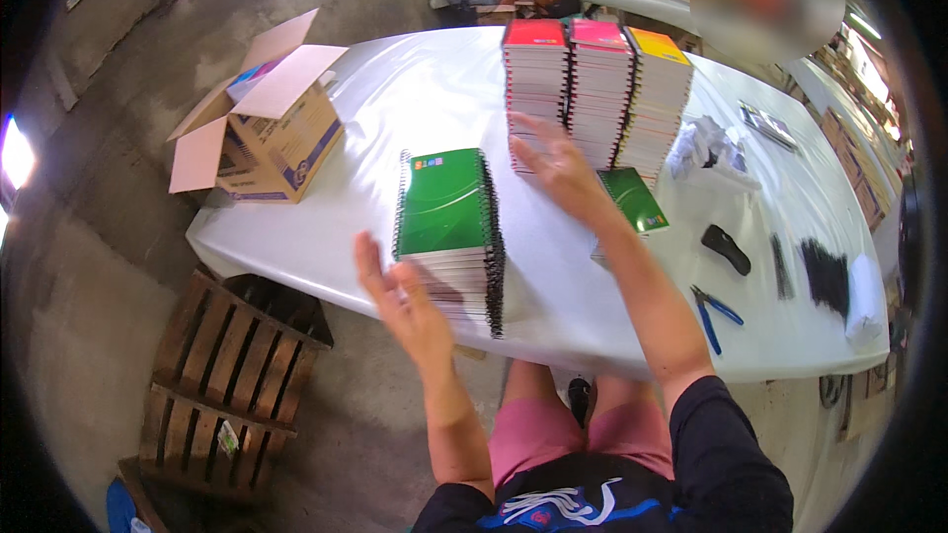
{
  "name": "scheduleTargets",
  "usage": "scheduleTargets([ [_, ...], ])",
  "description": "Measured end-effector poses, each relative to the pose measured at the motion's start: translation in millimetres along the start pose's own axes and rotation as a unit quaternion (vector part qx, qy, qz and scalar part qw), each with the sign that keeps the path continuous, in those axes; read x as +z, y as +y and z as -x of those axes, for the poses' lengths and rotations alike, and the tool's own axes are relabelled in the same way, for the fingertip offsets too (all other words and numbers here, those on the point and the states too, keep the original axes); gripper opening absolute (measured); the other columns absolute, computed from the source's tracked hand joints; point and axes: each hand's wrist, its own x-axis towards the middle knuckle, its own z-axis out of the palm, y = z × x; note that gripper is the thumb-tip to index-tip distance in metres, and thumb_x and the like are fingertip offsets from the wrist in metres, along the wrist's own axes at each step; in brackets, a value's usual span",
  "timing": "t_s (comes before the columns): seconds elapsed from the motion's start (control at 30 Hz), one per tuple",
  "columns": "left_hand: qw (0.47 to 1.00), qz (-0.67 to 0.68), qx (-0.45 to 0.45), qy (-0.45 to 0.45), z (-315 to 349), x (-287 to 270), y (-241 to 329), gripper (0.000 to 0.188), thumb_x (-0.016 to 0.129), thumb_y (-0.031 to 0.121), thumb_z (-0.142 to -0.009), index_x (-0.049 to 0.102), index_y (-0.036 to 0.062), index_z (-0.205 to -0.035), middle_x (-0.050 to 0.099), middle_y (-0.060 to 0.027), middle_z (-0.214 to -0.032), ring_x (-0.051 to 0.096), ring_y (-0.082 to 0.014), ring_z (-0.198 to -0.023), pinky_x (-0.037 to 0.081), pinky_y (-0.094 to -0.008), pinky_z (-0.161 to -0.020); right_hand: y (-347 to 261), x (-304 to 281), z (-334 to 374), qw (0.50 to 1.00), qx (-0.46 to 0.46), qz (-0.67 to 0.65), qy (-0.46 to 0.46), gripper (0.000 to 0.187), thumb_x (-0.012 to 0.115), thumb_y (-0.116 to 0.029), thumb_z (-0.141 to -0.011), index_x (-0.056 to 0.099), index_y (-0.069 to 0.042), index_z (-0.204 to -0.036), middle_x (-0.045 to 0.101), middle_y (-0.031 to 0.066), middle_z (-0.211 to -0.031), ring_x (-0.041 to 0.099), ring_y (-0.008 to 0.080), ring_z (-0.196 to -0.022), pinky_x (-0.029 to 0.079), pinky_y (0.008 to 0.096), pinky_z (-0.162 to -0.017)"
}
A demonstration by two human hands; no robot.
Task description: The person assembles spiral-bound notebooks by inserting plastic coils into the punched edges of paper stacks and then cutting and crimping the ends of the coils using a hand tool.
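Note:
A stack of green spiral-bound notebooks (444,207) stands near the table's front edge. My left hand (403,304) is at the stack's near left corner, fingers apart and holding nothing; whether it touches the stack I cannot tell. Over the table to the right of that stack hovers my right hand (558,166), its fingers spread. Behind it rise tall stacks of notebooks with red (535,69), pink (600,79) and yellow (657,79) top covers. Partly hidden by my right forearm is another green notebook (634,199) in front of them.
An open cardboard box (281,138) sits at the table's left end. To the right lie crumpled white material (711,150), a black object (726,249), blue-handled pliers (713,318) and black spiral bindings (825,276). A wooden slatted pallet (222,375) is at lower left. People work behind.

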Motion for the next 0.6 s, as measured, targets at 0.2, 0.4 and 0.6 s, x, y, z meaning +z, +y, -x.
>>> scheduleTargets([
  [0.2,0.969,0.049,0.162,0.178,16,-19,61,0.047,0.038,0.035,-0.096,0.036,0.0028,-0.13,0.04,-0.015,-0.135,0.038,-0.0292,-0.128,0.032,-0.0426,-0.105,112,-125,91,0.858,0.365,0.36,-0.04,0.06,0.07,-0.044,-0.076,0.054,-0.007,-0.122,0.063,0.0176,-0.102,0.06,0.0339,-0.098,0.047,0.0412,-0.088],
  [0.4,0.922,0.253,0.258,-0.14,86,31,78,0.053,0.055,0.024,-0.088,0.031,0.0043,-0.131,0.033,-0.0173,-0.138,0.042,-0.0315,-0.121,0.038,-0.0433,-0.099,112,-174,132,0.901,0.331,0.259,0.109,0.045,0.08,-0.024,-0.071,0.054,-0.003,-0.101,0.065,0.0142,-0.079,0.065,0.027,-0.074,0.05,0.0363,-0.068],
  [0.6,0.826,0.293,-0.379,-0.297,139,114,27,0.047,0.061,0.006,-0.088,0.042,-0.0028,-0.13,0.053,-0.0156,-0.121,0.052,-0.0182,-0.107,0.046,-0.0293,-0.085,18,-139,183,0.953,0.286,-0.081,0.057,0.041,0.079,-0.016,-0.074,0.052,-0.003,-0.103,0.064,0.0063,-0.088,0.059,0.0142,-0.077,0.049,0.0299,-0.069],
])
